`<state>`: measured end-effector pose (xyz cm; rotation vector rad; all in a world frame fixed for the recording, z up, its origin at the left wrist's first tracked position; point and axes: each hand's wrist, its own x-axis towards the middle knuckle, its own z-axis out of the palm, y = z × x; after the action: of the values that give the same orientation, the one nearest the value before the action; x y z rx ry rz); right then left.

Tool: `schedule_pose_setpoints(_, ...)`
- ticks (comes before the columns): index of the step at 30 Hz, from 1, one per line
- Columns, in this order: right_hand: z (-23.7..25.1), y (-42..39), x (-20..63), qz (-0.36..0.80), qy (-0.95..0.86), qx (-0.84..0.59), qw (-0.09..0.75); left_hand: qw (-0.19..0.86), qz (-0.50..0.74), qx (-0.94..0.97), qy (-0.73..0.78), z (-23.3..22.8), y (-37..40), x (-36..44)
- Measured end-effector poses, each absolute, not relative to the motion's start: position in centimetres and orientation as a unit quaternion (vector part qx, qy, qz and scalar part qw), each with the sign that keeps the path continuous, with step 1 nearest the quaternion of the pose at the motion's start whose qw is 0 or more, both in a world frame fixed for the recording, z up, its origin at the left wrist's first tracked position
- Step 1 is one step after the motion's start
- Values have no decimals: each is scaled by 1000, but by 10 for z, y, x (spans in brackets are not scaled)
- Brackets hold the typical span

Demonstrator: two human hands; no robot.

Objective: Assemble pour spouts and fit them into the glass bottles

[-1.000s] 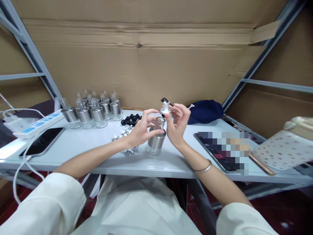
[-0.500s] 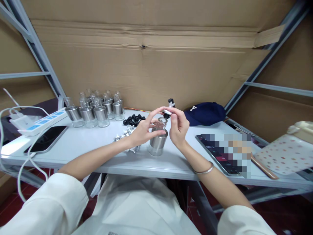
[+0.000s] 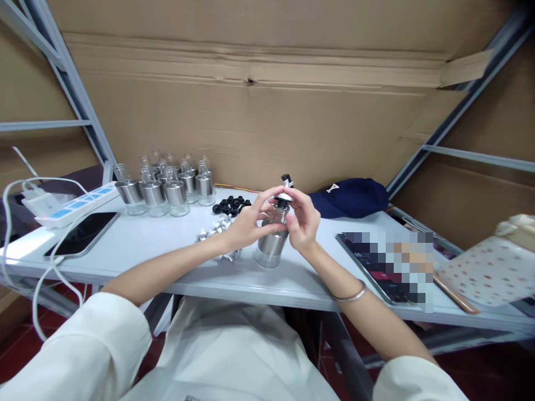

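Observation:
A glass bottle with a metal sleeve (image 3: 271, 243) stands on the table in front of me, tilted a little to the right. My left hand (image 3: 251, 221) is wrapped round its neck, thumb in front. On the bottle's mouth sits a pourer stopper (image 3: 283, 196) with a silver collar, a black tip and black ribbed plug. The fingers of my right hand (image 3: 304, 220) close on the stopper's collar from the right, the thumb against the bottle's neck. Left of the bottle lie silver pourer parts (image 3: 217, 234) and a heap of black plugs (image 3: 231, 205).
Several similar bottles (image 3: 175, 195) stand at the back left, by a power strip (image 3: 79, 205) and a phone (image 3: 81, 234). A navy cap (image 3: 353, 197) lies at the back right. Further right are a partly pixelated tablet (image 3: 368, 267) and a dotted pouch (image 3: 489, 267).
The stopper has come down from above the bottle, its black plug now at the mouth. My right hand has shifted slightly left with it; my left hand stays at the neck.

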<state>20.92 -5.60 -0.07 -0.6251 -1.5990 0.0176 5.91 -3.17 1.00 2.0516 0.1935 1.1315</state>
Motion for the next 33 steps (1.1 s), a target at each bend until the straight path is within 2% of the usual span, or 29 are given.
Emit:
schedule_pose_setpoints(6, -3, -55, 209, -39, -712, -296, 635, 398, 455, 795, 61, 1, -24, 60)
schedule_pose_setpoints(18, 2, -56, 207, -60, -734, -263, 623, 447, 450, 771, 48, 5, -19, 62)
schedule_pose_setpoints(33, 4, -56, 205, -153, -710, -234, 646, 462, 449, 763, 52, 9, -23, 61)
